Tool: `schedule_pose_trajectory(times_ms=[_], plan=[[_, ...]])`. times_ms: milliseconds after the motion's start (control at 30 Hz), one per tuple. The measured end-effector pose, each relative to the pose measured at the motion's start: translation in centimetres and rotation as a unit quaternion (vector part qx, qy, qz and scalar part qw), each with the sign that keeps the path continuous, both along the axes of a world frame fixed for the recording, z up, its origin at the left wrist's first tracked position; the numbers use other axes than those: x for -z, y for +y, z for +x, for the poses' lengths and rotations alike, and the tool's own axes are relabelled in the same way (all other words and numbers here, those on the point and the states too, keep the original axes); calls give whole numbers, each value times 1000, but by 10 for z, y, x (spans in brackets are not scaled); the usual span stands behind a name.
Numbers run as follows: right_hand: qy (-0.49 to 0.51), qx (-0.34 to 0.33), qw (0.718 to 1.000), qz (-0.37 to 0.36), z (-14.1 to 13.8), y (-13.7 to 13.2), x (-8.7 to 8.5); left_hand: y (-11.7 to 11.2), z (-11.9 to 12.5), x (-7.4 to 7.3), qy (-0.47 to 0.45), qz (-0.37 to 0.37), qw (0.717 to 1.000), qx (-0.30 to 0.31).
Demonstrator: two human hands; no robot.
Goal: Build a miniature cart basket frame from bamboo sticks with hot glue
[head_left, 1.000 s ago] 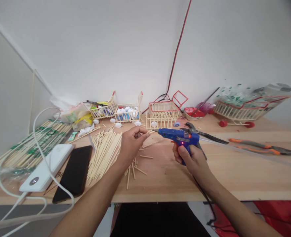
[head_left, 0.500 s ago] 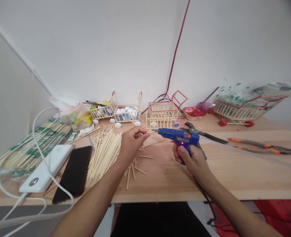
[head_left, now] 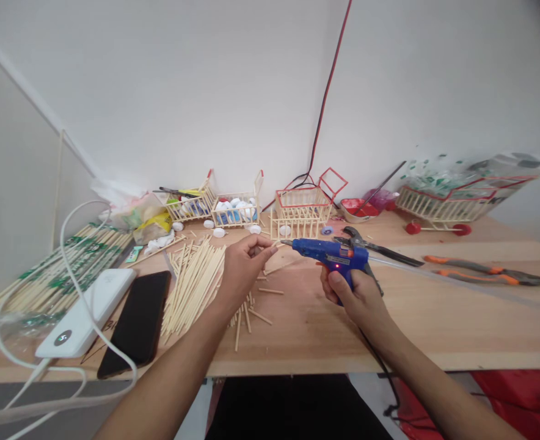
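My right hand [head_left: 355, 296] is closed round the handle of a blue glue gun [head_left: 329, 253], which shows a small red light and trails a clear glue stick from its back. The nozzle points left, close to the fingertips of my left hand [head_left: 247, 263]. Thumb and forefinger there pinch a thin wooden stick [head_left: 276, 243], mostly hidden by the fingers. Just behind the nozzle stands a wooden stick frame [head_left: 297, 230], in front of a small stick cart [head_left: 303, 198] with a red-painted rim and handle.
Loose sticks [head_left: 194, 284] lie left of my left forearm, beside a black phone [head_left: 137, 324] and a white power bank [head_left: 87, 311] with cables. Small carts [head_left: 236, 211] line the wall. Pliers [head_left: 490, 272] and pincers [head_left: 384, 247] lie to the right; a red paint dish [head_left: 359, 209] stands behind.
The glue gun has shifted very slightly left, bringing its nozzle nearer to my left fingertips. My left hand stays nearly still.
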State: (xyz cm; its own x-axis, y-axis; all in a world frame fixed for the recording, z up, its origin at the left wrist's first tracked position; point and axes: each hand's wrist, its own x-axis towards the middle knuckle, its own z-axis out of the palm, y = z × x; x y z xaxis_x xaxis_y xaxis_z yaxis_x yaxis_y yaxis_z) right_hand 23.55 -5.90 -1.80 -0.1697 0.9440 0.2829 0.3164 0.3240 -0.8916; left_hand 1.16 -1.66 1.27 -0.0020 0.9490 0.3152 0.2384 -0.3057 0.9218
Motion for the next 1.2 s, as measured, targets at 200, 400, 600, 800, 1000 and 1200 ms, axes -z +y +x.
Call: schedule_pose_trajectory(times_ms=[200,400,600,800,1000,1200], plan=[[-8,2,1000,-4,0,-1,1,0,1,-1,5,-6,1000,-10],[-10,1,1000,-4,0,0,0,-2,2,-2,38,21,999,-9],[-3,16,1000,1,0,1,1,-3,2,-1,61,46,997,-16],[3,23,1000,4,0,2,1,-1,1,-2,4,18,1000,-17],[31,-96,995,4,0,-2,-9,0,0,-3,17,4,999,-45],[114,-17,993,-16,-2,-1,-14,0,2,-1,-21,-29,999,31]])
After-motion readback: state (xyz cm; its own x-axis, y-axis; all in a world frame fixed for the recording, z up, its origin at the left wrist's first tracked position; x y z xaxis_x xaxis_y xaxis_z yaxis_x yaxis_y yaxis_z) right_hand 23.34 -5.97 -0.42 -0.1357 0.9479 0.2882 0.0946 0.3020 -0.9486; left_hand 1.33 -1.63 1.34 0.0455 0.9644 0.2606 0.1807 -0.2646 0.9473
